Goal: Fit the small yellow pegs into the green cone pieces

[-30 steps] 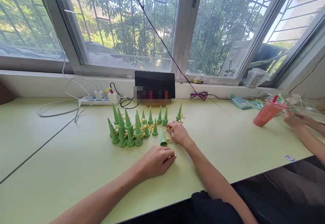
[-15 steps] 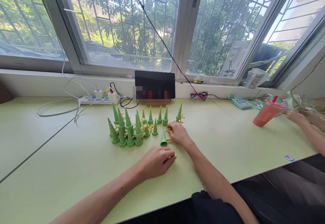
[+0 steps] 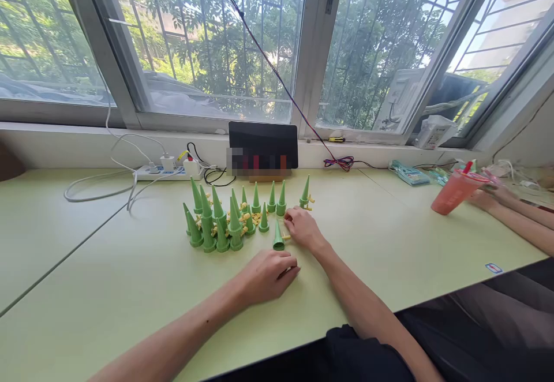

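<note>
My left hand (image 3: pixel 274 275) rests on the table with its fingers curled in, and nothing shows between them. Just beyond it lies a green cone-shaped watering spike (image 3: pixel 278 236), its open base toward me and a small yellow valve (image 3: pixel 286 236) at its side. My right hand (image 3: pixel 304 226) is right of that spike, fingers bent and pinched together low over the tabletop. What its fingertips hold, if anything, I cannot make out. To the left stand several green spikes (image 3: pixel 208 226), many with yellow valves. Loose yellow pieces (image 3: pixel 257 218) lie among them.
Behind the spikes a dark tablet (image 3: pixel 263 146) leans near the window. A power strip (image 3: pixel 167 171) with cables sits at back left. Bundled wire (image 3: pixel 341 164), a blue packet (image 3: pixel 410 173) and a red cup (image 3: pixel 457 193) are rightward. Another person's hands (image 3: pixel 487 197) are at far right.
My hands stay almost where they were, with only a slight shift of the right fingers. The other person's hands at far right have moved left, behind the red cup.
</note>
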